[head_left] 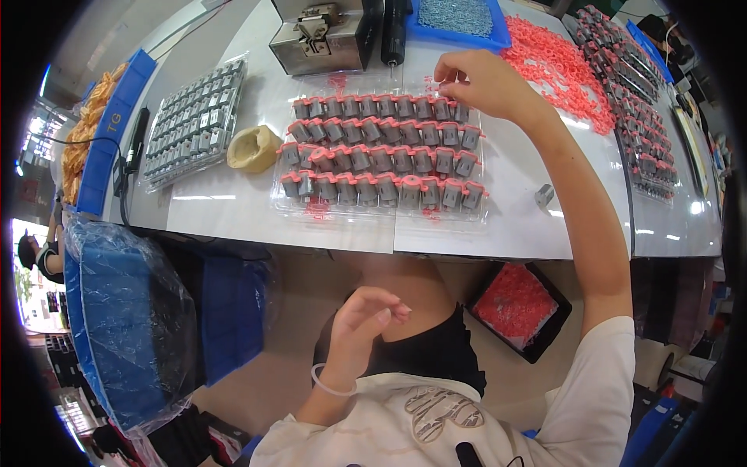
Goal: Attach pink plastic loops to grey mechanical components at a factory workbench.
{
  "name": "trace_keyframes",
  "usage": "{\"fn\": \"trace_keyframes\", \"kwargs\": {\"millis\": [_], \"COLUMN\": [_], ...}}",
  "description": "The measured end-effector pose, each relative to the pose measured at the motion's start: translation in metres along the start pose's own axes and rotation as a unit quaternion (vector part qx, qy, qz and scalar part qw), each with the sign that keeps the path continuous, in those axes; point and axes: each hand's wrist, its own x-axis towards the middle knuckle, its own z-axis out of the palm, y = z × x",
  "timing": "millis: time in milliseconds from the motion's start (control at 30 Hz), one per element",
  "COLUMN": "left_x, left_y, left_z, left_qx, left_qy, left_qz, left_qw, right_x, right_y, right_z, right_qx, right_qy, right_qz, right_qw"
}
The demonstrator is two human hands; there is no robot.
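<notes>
A clear plastic tray on the white table holds rows of grey blocks, each topped with a pink-red plastic cap. Above its far right corner is my right hand, thumb and fingers pinched together near the last capped blocks of the back row. What those fingertips hold, if anything, cannot be made out. My left hand hovers over my lap, away from the table. Its fingers are loosely bent, with nothing visible in them. One loose grey block lies right of the tray.
A second tray of grey blocks and a yellowish ring-shaped holder lie left. Behind stand a metal fixture, a black driver tool and a blue bin. Loose pink-red pieces spread at far right.
</notes>
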Motion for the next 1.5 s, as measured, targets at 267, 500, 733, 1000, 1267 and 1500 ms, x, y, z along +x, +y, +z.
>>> {"fn": "trace_keyframes", "kwargs": {"millis": [267,500,733,1000,1267,1500], "left_x": [-0.001,0.0,0.002,0.001,-0.002,-0.007], "left_y": [-0.001,-0.001,-0.001,0.0,0.004,-0.005], "left_z": [0.002,-0.004,-0.004,-0.006,-0.008,0.019], "left_qx": [0.0,0.002,0.004,-0.006,0.018,-0.008], "left_qy": [0.008,0.025,0.025,0.018,0.039,-0.081], "left_qz": [-0.02,-0.022,-0.024,-0.027,-0.03,-0.078], "left_qw": [1.0,0.999,0.999,0.999,0.999,0.994], "right_x": [0.01,0.019,0.018,-0.008,-0.157,-0.196], "right_y": [-0.007,-0.002,0.012,0.005,-0.033,-0.086], "right_z": [-0.01,-0.017,-0.01,-0.019,-0.053,-0.026], "right_qx": [-0.008,0.085,0.063,-0.144,-0.014,0.183], "right_qy": [-0.092,-0.16,-0.077,-0.043,-0.072,0.092], "right_qz": [0.04,0.061,0.041,-0.083,0.028,0.153], "right_qw": [0.995,0.982,0.994,0.985,0.997,0.967]}}
